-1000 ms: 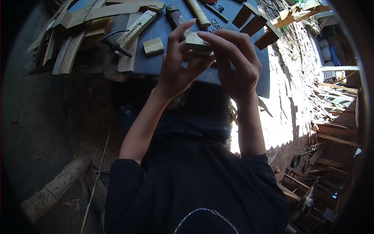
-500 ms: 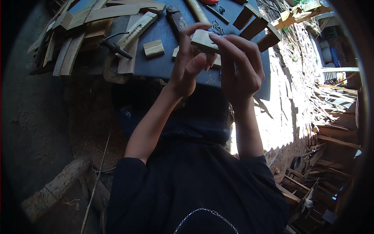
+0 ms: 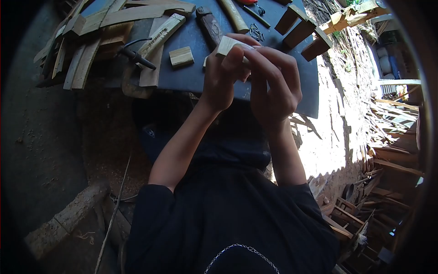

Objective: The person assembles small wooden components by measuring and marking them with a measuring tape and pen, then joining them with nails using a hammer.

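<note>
A small pale wooden block (image 3: 226,45) is held above the front of the blue-grey table (image 3: 182,82). My left hand (image 3: 218,80) is closed on it, with the thumb pressed against its near side. My right hand (image 3: 276,84) also grips the block, its bent fingers reaching over the right end. Part of the block is hidden behind the fingers. Left of my hands, a second wooden block (image 3: 181,57) lies on the table. Just beyond them rest a dark carved wooden piece (image 3: 209,27), a round wooden handle (image 3: 234,16) and a small pile of nails (image 3: 256,33).
Wooden strips (image 3: 91,36) are stacked at the table's left. A metal clamp (image 3: 137,58) grips the edge near a stamped wooden bar (image 3: 162,34). Brown wooden pieces (image 3: 299,34) stand at the right edge. A log (image 3: 68,219) lies at lower left.
The block has shifted slightly left and turned in my hands. My left thumb has come up against it, and my right hand has moved a little left.
</note>
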`<action>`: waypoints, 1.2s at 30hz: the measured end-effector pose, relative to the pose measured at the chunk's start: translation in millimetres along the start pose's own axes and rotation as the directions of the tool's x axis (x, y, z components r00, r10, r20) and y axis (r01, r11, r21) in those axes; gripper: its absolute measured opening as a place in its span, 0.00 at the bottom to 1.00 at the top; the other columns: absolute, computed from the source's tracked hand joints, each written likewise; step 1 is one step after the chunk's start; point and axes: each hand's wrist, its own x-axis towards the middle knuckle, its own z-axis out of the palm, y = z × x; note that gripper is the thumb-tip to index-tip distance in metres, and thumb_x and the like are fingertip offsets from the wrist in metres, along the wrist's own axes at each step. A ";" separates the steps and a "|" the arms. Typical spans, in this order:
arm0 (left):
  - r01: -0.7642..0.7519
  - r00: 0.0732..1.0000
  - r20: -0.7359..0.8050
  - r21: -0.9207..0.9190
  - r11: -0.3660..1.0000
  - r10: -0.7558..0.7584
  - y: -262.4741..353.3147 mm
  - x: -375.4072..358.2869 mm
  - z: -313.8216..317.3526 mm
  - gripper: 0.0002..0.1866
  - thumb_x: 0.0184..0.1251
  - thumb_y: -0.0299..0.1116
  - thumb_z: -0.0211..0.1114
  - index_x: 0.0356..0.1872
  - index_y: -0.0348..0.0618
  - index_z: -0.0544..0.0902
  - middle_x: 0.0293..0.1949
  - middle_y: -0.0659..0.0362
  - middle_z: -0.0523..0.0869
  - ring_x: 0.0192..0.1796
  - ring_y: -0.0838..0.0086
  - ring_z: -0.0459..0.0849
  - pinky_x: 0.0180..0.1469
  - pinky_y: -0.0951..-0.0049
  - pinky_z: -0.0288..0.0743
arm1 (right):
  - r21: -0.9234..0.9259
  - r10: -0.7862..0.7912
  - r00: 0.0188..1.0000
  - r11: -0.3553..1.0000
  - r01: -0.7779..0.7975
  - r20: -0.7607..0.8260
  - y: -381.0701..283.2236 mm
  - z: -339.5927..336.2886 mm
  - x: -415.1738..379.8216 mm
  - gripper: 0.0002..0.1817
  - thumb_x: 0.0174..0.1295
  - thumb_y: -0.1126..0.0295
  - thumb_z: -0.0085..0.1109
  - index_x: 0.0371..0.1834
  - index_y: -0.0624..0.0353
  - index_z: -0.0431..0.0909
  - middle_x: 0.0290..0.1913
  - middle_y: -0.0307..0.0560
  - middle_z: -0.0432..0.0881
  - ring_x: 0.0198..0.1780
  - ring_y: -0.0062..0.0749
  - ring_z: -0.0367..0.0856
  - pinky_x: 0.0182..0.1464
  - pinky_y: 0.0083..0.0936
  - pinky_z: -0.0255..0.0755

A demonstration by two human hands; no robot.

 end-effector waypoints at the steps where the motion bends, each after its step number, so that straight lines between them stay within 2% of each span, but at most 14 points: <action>1: 0.015 0.999 -0.030 -0.007 1.000 -0.015 1.1 -0.3 2.6 0.36 0.83 0.68 0.52 0.58 0.38 0.80 0.31 0.64 0.82 0.30 0.87 0.77 0.31 0.82 0.68 | 0.010 0.008 1.000 1.000 -0.008 0.004 0.1 -0.8 -0.5 0.23 0.56 0.84 0.74 0.56 0.54 0.91 0.49 0.45 0.88 0.48 0.34 0.89 0.50 0.29 0.85; 3: 0.040 0.995 -0.087 -0.022 0.999 -0.042 3.4 -0.8 6.7 0.31 0.86 0.61 0.52 0.54 0.39 0.81 0.29 0.65 0.82 0.29 0.87 0.76 0.30 0.81 0.68 | 0.028 0.020 1.000 0.999 -0.020 0.008 1.4 -1.6 0.0 0.22 0.59 0.83 0.74 0.58 0.56 0.90 0.49 0.46 0.89 0.48 0.34 0.90 0.50 0.29 0.85; 6: 0.024 0.997 -0.074 -0.018 1.000 -0.026 5.3 -2.6 2.4 0.24 0.87 0.54 0.55 0.58 0.40 0.79 0.31 0.63 0.83 0.29 0.87 0.77 0.29 0.82 0.68 | 0.277 0.228 0.973 0.937 -0.211 -0.030 2.5 2.1 -5.7 0.21 0.63 0.81 0.73 0.61 0.57 0.88 0.48 0.48 0.91 0.47 0.34 0.92 0.50 0.29 0.85; 9: -0.021 1.000 0.014 -0.040 0.999 0.022 -0.7 -2.6 -3.0 0.22 0.86 0.50 0.61 0.63 0.42 0.75 0.34 0.62 0.84 0.29 0.87 0.77 0.28 0.82 0.69 | 0.292 0.271 0.963 0.921 -0.259 0.000 3.4 -3.1 3.3 0.21 0.67 0.79 0.72 0.64 0.57 0.85 0.46 0.48 0.92 0.46 0.32 0.93 0.50 0.29 0.85; 12: -0.044 0.997 0.058 -0.080 0.996 0.048 -8.5 -1.2 -8.5 0.24 0.83 0.48 0.66 0.66 0.45 0.72 0.38 0.60 0.85 0.29 0.87 0.78 0.29 0.82 0.70 | 0.256 0.256 0.966 0.933 -0.251 0.015 7.8 -4.0 7.4 0.22 0.68 0.79 0.71 0.65 0.56 0.85 0.45 0.46 0.92 0.46 0.30 0.93 0.50 0.28 0.85; 15: -0.044 0.995 0.090 -0.106 0.993 0.053 -11.2 0.8 -14.4 0.25 0.81 0.51 0.67 0.65 0.46 0.73 0.43 0.60 0.85 0.29 0.86 0.79 0.29 0.82 0.71 | 0.203 0.235 0.971 0.950 -0.239 0.045 8.2 -5.2 8.9 0.23 0.68 0.79 0.71 0.66 0.56 0.84 0.45 0.45 0.91 0.46 0.30 0.93 0.50 0.28 0.85; 18: 0.016 0.988 0.152 -0.113 0.994 0.001 -9.0 3.3 -25.2 0.25 0.82 0.51 0.67 0.65 0.45 0.74 0.48 0.60 0.86 0.36 0.84 0.82 0.35 0.80 0.75 | 0.211 0.210 0.977 0.954 -0.213 0.037 9.0 -2.9 8.4 0.24 0.67 0.79 0.72 0.66 0.55 0.84 0.44 0.44 0.91 0.46 0.30 0.92 0.50 0.28 0.84; 21: 0.035 0.993 0.112 -0.112 0.993 -0.023 -8.8 4.7 -26.7 0.26 0.82 0.52 0.66 0.67 0.46 0.74 0.51 0.60 0.85 0.46 0.82 0.84 0.44 0.77 0.79 | 0.166 0.184 0.981 0.968 -0.190 0.054 6.0 -4.1 11.9 0.24 0.67 0.79 0.71 0.67 0.54 0.84 0.43 0.43 0.90 0.45 0.30 0.90 0.50 0.29 0.83; 24: 0.073 0.988 0.142 -0.093 0.993 -0.059 -5.3 3.8 -25.4 0.26 0.83 0.53 0.65 0.67 0.46 0.75 0.54 0.61 0.83 0.52 0.81 0.83 0.52 0.74 0.79 | 0.142 0.196 0.978 0.968 -0.204 0.071 2.5 -6.3 17.1 0.24 0.66 0.79 0.71 0.67 0.53 0.84 0.43 0.43 0.90 0.43 0.31 0.88 0.49 0.29 0.83; 27: 0.143 0.972 0.196 -0.073 0.987 -0.126 -2.6 4.6 -25.2 0.28 0.85 0.55 0.61 0.70 0.47 0.71 0.55 0.60 0.82 0.52 0.81 0.82 0.53 0.75 0.78 | 0.099 0.208 0.974 0.971 -0.217 0.093 4.4 -13.0 22.0 0.24 0.67 0.80 0.70 0.67 0.53 0.84 0.43 0.44 0.90 0.43 0.32 0.88 0.48 0.30 0.83; 30: 0.122 0.978 0.176 -0.040 0.992 -0.113 3.0 6.7 -14.5 0.31 0.86 0.57 0.57 0.75 0.48 0.63 0.52 0.60 0.80 0.50 0.80 0.82 0.51 0.75 0.77 | 0.085 0.218 0.971 0.970 -0.226 0.101 8.8 -16.9 23.2 0.23 0.68 0.80 0.69 0.66 0.53 0.84 0.43 0.45 0.89 0.44 0.34 0.88 0.48 0.31 0.83; 33: 0.073 0.984 0.156 0.053 0.996 -0.081 -2.7 6.8 -9.1 0.34 0.86 0.59 0.54 0.78 0.50 0.55 0.48 0.60 0.78 0.47 0.80 0.80 0.48 0.75 0.76 | 0.013 0.191 0.978 0.981 -0.193 0.077 12.6 -16.2 20.9 0.22 0.69 0.80 0.67 0.66 0.53 0.84 0.43 0.46 0.88 0.45 0.37 0.88 0.47 0.32 0.83; 36: -0.048 0.993 0.113 0.170 0.984 0.029 -6.3 7.3 -3.3 0.35 0.87 0.58 0.53 0.79 0.50 0.54 0.49 0.60 0.76 0.45 0.79 0.79 0.46 0.74 0.75 | -0.025 0.180 0.982 0.984 -0.179 0.062 12.7 -14.9 19.3 0.21 0.69 0.80 0.66 0.65 0.55 0.84 0.43 0.46 0.88 0.45 0.40 0.88 0.47 0.34 0.83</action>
